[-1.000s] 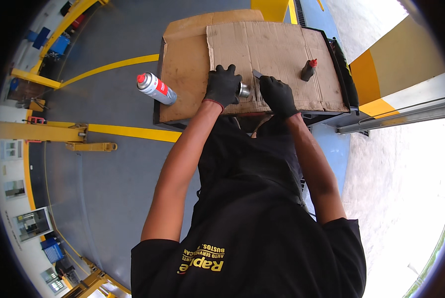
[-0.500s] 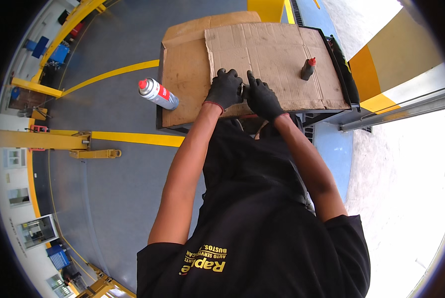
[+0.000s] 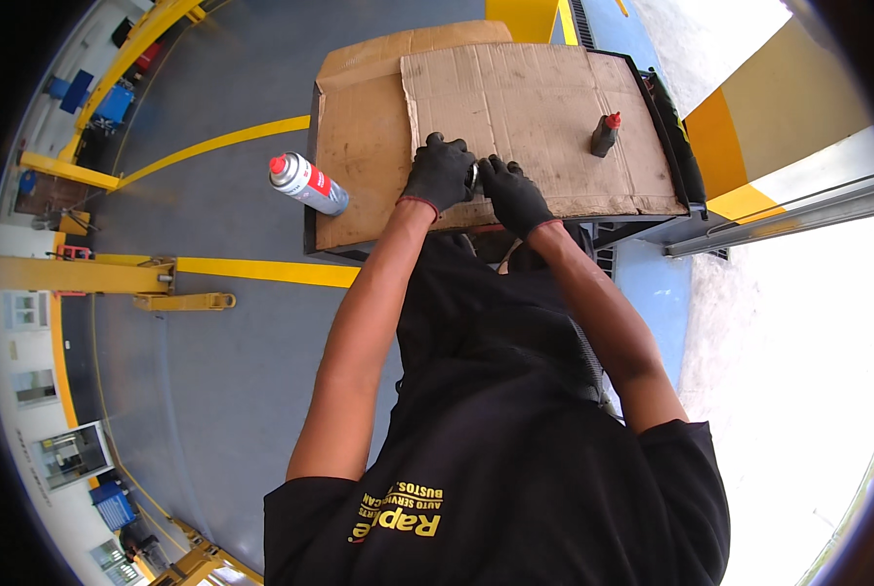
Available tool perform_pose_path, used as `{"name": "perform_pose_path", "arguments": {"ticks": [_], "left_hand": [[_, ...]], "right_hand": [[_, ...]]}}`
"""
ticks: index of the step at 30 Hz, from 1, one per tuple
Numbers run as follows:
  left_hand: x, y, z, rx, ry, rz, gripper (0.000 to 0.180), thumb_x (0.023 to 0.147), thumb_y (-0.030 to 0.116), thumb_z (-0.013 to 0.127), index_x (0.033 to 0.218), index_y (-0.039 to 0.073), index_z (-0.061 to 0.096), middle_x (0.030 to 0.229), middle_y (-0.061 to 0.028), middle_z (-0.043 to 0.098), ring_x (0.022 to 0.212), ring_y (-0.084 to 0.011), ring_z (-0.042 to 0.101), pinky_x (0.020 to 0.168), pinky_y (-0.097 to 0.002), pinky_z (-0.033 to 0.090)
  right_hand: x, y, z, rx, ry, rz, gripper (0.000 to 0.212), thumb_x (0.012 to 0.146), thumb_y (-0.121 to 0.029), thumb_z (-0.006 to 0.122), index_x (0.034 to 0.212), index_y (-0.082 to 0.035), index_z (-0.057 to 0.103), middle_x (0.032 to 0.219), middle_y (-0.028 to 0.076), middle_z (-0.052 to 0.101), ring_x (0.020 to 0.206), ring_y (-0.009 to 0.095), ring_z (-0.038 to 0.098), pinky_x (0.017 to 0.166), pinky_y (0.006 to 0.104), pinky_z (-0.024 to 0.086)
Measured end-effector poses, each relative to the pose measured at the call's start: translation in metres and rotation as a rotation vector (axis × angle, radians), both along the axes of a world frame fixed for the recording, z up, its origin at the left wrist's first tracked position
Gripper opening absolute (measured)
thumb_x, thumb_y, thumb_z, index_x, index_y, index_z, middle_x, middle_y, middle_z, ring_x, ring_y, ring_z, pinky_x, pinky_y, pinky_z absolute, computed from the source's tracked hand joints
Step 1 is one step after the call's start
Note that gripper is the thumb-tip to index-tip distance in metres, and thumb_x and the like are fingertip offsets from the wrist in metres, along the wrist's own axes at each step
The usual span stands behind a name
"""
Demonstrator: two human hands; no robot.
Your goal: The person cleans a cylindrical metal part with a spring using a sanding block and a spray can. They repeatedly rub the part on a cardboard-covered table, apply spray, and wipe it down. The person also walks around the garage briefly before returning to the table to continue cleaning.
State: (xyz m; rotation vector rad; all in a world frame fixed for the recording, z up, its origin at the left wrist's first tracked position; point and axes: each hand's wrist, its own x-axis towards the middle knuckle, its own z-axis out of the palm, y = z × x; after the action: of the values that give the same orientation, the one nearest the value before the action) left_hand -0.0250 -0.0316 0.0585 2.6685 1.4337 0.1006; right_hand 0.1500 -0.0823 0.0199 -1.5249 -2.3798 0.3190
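Both hands wear black gloves and meet over the near edge of a cardboard sheet (image 3: 535, 98). My left hand (image 3: 439, 171) is closed around a small shiny metal part (image 3: 473, 178), most of it hidden by the glove. From the other side, my right hand (image 3: 515, 197) has its curled fingers against the same part. To the left stands a spray can (image 3: 310, 184) with a red cap. A small dark bottle (image 3: 605, 137) with a red tip stands on the cardboard to the right.
The cardboard covers a dark-framed work table (image 3: 686, 200). A yellow-and-white pillar (image 3: 749, 137) rises on the right. Yellow lift arms (image 3: 85, 274) reach in from the left above the grey floor (image 3: 251, 361), which has yellow lines.
My right hand's raised index finger has come down and curled in beside the metal part. The left hand stays in nearly the same place, and the can and bottle have not moved.
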Motion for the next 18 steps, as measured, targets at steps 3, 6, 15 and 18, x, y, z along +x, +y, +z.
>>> {"name": "perform_pose_path", "arguments": {"ticks": [3,6,15,18], "left_hand": [[-0.008,-0.001,-0.013,0.09,-0.034,0.0,0.039,0.063,0.023,0.086,0.1,0.016,0.074,0.107,-0.0031,0.068,0.112,-0.0384,0.058,0.096,-0.0472,0.052],[-0.009,0.002,-0.018,0.011,-0.05,0.008,0.04,0.062,0.022,0.086,0.1,0.017,0.074,0.106,-0.0025,0.068,0.112,-0.0387,0.058,0.097,-0.0471,0.052],[-0.009,-0.002,-0.012,0.021,-0.062,0.004,0.041,0.061,0.02,0.087,0.1,0.017,0.073,0.105,-0.0016,0.069,0.113,-0.0375,0.058,0.097,-0.0455,0.052],[-0.006,-0.002,-0.009,0.028,-0.049,0.036,0.04,0.062,0.018,0.086,0.1,0.016,0.073,0.105,-0.0009,0.069,0.112,-0.0367,0.058,0.095,-0.0456,0.053]], "right_hand": [[-0.004,-0.016,0.0,0.187,-0.004,0.057,0.042,0.089,-0.009,0.059,0.129,0.003,0.05,0.127,0.021,0.058,0.11,0.042,0.063,0.081,0.0483,0.059],[-0.005,-0.022,-0.002,0.156,-0.024,0.03,0.044,0.091,-0.009,0.055,0.133,0.002,0.048,0.129,0.024,0.059,0.114,0.043,0.061,0.087,0.0484,0.057],[-0.013,-0.029,-0.006,0.44,-0.15,0.027,0.034,0.09,-0.009,0.055,0.121,0.004,0.053,0.116,0.02,0.062,0.113,0.038,0.063,0.081,0.0467,0.058],[-0.01,-0.013,0.002,0.251,-0.163,0.0,0.04,0.091,-0.01,0.055,0.127,0.006,0.052,0.123,0.022,0.062,0.116,0.039,0.062,0.086,0.0467,0.057]]}}
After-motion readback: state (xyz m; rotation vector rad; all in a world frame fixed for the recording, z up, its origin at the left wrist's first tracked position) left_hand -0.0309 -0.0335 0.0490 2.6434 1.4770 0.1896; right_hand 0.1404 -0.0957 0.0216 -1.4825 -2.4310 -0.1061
